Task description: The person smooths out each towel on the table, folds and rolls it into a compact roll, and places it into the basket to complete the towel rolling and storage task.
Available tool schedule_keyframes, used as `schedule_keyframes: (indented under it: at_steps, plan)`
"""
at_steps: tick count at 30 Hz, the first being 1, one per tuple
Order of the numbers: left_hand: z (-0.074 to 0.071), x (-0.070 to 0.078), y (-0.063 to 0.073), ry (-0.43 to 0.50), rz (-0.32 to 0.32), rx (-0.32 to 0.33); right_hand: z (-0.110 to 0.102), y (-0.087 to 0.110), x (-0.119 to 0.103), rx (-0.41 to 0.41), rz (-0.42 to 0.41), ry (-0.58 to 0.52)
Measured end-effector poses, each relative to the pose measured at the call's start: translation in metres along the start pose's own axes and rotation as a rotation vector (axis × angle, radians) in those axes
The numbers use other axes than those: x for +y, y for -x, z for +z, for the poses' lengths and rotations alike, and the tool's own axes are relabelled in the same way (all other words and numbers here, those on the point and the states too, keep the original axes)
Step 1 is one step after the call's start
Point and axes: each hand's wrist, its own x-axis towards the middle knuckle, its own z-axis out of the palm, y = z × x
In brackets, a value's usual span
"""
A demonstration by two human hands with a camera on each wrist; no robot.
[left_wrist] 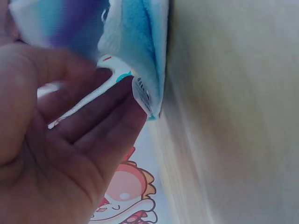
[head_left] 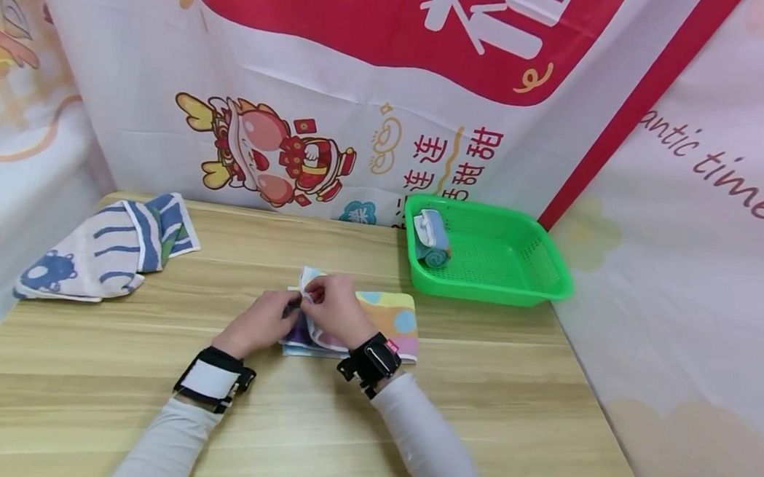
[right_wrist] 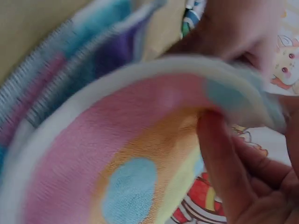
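Note:
A folded towel [head_left: 390, 319] with pink, orange and yellow bands and blue dots lies near the middle of the table. My right hand [head_left: 340, 310] pinches the raised edge of its top layer. In the right wrist view, the lifted towel flap [right_wrist: 135, 121] curves upward, and the right hand's fingers [right_wrist: 219, 158] press its dotted face. At the towel's left side is my left hand [head_left: 261, 324]. In the left wrist view, the left hand's fingers [left_wrist: 107, 112] extend fairly straight against the light-blue towel edge, beside a small white label [left_wrist: 141, 94]. The thumb is blurred.
On the back right of the wooden table [head_left: 278, 429] stands a green basket [head_left: 484, 292] with a rolled blue towel [head_left: 434, 238] at its left end. A crumpled blue-and-white towel [head_left: 115, 248] lies at the back left. Printed cloth [head_left: 340, 61] hangs behind the table.

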Motion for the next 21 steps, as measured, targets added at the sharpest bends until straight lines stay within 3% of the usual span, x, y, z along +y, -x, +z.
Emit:
schedule_keyframes:
  at_steps: [4,7,12,17,21]
  plan:
    - [-0.001,0.001,-0.001,0.031,-0.100,0.031,0.008,0.003,0.007,-0.105,-0.042,0.010]
    - [0.000,0.001,-0.003,0.051,-0.150,0.037,0.002,0.006,0.014,-0.123,-0.053,0.004]
    - [0.003,0.002,-0.004,0.009,-0.143,0.075,-0.024,0.017,0.040,-0.016,-0.036,0.012]
    - [0.000,0.008,-0.001,0.049,-0.187,0.136,-0.048,0.038,0.073,0.116,0.094,0.147]
    - [-0.006,0.014,0.002,0.069,-0.275,0.147,-0.054,0.053,0.090,0.091,0.204,0.210]
